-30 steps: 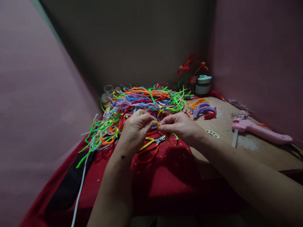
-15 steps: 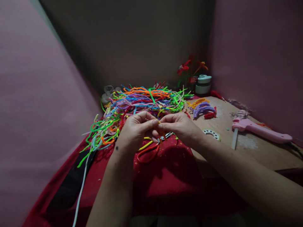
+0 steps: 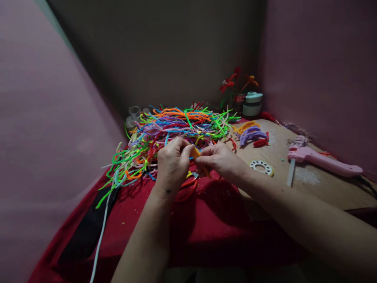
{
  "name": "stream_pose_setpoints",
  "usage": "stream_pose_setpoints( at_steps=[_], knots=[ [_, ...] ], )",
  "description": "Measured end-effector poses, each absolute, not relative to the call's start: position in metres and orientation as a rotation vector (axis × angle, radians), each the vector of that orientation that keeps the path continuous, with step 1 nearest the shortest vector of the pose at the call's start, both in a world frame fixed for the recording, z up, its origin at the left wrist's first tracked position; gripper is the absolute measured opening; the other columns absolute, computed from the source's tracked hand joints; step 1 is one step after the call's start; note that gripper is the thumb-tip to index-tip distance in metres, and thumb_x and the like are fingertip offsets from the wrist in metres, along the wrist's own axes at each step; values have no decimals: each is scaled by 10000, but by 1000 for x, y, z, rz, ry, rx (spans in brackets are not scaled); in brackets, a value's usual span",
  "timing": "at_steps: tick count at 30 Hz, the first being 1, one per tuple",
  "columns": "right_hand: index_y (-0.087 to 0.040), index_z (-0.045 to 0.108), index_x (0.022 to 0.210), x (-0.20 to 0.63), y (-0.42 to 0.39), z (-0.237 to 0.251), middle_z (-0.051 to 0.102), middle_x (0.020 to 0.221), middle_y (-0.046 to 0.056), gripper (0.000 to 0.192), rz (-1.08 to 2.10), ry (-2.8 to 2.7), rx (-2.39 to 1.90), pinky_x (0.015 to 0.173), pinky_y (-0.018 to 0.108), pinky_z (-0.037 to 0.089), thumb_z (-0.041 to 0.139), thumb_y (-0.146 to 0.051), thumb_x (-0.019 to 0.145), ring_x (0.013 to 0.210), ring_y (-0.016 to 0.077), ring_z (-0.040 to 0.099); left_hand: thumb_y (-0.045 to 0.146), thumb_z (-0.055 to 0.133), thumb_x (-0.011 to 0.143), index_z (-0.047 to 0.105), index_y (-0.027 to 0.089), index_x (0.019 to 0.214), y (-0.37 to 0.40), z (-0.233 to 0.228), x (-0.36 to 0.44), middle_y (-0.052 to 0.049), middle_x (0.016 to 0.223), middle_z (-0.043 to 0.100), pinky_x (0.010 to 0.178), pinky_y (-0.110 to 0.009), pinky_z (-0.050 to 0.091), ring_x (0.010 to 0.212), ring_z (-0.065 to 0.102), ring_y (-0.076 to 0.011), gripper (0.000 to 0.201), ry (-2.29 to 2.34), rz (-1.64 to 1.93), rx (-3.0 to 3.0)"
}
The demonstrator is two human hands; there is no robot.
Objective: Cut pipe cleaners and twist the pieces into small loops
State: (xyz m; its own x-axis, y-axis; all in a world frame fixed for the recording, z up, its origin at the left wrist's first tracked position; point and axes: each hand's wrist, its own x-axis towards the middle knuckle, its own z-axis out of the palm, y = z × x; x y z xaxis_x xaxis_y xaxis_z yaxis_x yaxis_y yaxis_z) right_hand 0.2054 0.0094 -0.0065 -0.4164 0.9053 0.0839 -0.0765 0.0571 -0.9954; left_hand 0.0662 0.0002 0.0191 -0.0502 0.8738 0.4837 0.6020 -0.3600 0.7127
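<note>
no writing, label, brand, number or sign can be read anywhere here; the pink glue gun [image 3: 324,162], the round container [image 3: 252,105] at the back and the white ring [image 3: 261,167] on the table show only plain surfaces in the dim light.

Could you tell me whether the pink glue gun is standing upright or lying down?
Lying down: the pink glue gun rests flat on the wooden table.
</note>
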Motion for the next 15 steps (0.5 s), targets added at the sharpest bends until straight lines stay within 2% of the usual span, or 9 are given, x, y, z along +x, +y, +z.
stream_pose_setpoints(
  at_steps=[3,7,12,15],
  knots=[
    [-124,615,547,205,9,-5,606,484,12,129,1556,-1431,-886,446,227,420,574,-136,668,397,87,506,273,585,734,568,171,679,1,19,65,41,503,504,427,-198,322,442,430,-76,117,1505,1289,1821],
    [-109,665,640,206,8,-4,639,536,31,92,1652,-1378,-824,477,234,452,613,-179,666,436,97,548,337,637,725,602,172,896,1,22,58,64,519,507,357,-173,255,355,351,-40,239,1171,1052,1494],
    [-106,674,642,206,9,-4,647,542,37,105,1724,-1335,-812,520,252,487,652,-208,624,463,117,585,334,660,709,600,133,682,0,23,58,58,415,452,359,-153,261,341,354,-31,212,1144,1005,1443],
    [-105,663,629,205,10,-7,655,556,41,113,1744,-1327,-778,491,236,465,656,-217,616,465,121,588,298,671,679,606,125,648,-1,25,61,53,389,456,337,-150,249,323,346,-33,187,1254,1058,1461]
  ],
)
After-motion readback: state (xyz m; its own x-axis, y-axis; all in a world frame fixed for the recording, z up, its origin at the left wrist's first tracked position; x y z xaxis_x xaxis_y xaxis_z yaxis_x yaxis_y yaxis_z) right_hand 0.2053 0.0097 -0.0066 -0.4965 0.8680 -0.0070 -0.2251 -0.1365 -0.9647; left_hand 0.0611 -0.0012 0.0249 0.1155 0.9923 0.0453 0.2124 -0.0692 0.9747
